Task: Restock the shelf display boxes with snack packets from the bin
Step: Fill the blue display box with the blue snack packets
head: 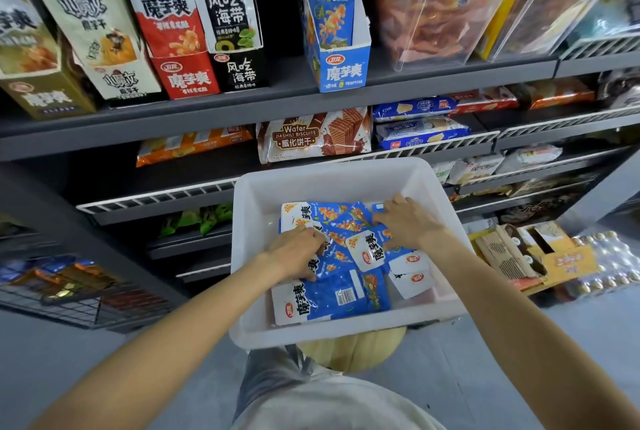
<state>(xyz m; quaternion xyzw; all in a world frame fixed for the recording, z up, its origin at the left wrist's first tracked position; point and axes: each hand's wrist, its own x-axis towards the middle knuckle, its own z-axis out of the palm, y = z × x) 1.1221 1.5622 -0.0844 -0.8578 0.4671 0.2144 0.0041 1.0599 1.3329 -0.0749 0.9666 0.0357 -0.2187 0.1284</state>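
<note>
A white plastic bin (263, 194) sits in front of me on a round wooden stool, holding several blue-and-white snack packets (346, 298). My left hand (298, 249) is inside the bin with its fingers curled round some of the packets on the left side of the pile. My right hand (408, 221) lies over the packets at the back right, fingers spread and bent onto them. On the top shelf stands the matching blue display box (343, 69), open at the front with packets upright inside it.
Left of the blue box stand black (239, 66), red (187, 76) and cream (117, 79) display boxes. Clear tubs (433, 14) of snacks fill the top right. Lower shelves carry wafer packs (311, 138) and biscuits. Cartons (533, 256) sit on the floor at right.
</note>
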